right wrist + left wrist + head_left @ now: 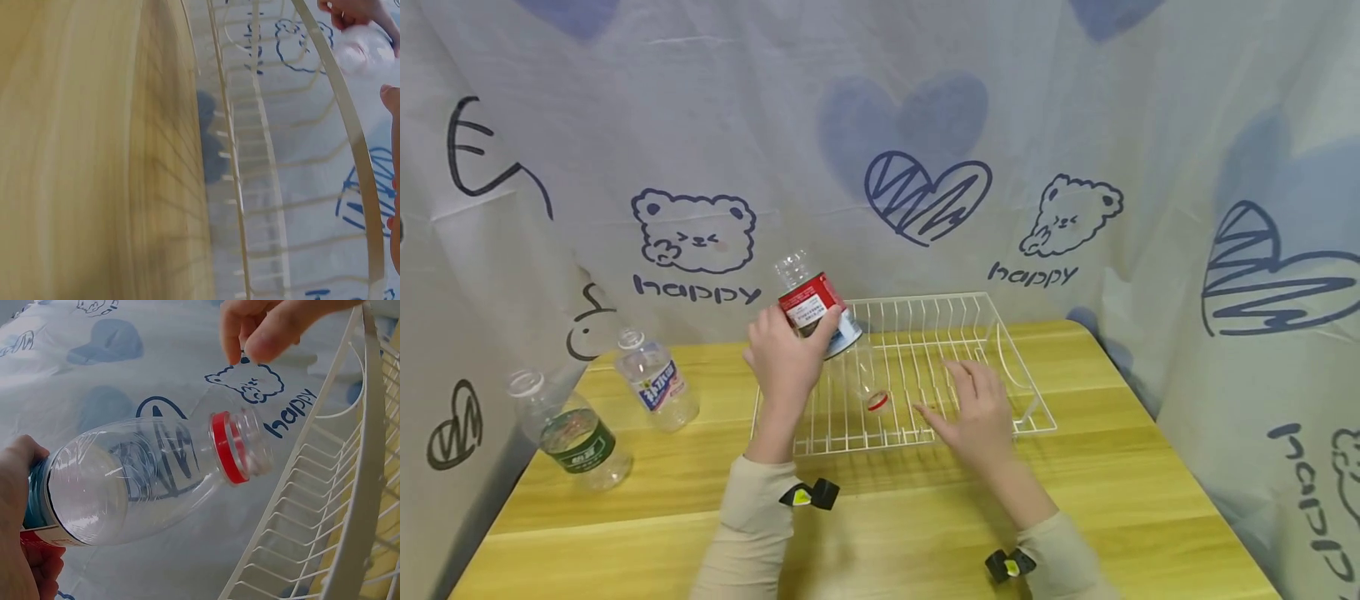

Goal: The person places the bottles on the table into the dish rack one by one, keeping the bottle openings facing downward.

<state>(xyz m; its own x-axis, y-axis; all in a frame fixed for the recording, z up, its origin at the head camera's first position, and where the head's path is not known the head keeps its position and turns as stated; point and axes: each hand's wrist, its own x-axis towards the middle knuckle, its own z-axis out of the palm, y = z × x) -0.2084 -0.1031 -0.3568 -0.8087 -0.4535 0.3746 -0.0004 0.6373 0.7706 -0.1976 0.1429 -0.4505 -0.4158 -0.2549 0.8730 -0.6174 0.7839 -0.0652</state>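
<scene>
My left hand (786,354) grips a clear plastic bottle (815,304) round its red and blue label, above the wire rack. The bottle tilts neck-down toward the right, and a red ring (229,449) circles its neck beside the open, capless mouth. To the right of that neck, my right hand (976,412) hovers over the rack's front part with thumb and fingers spread, holding nothing. In the right wrist view the bottle's mouth end (364,53) shows at the top right, blurred.
A white wire dish rack (925,440) stands on the wooden table (910,533). At the left stand two more empty bottles, one with a green label (578,442) and one with a blue-purple label (660,385). A printed curtain (820,125) hangs behind and at both sides.
</scene>
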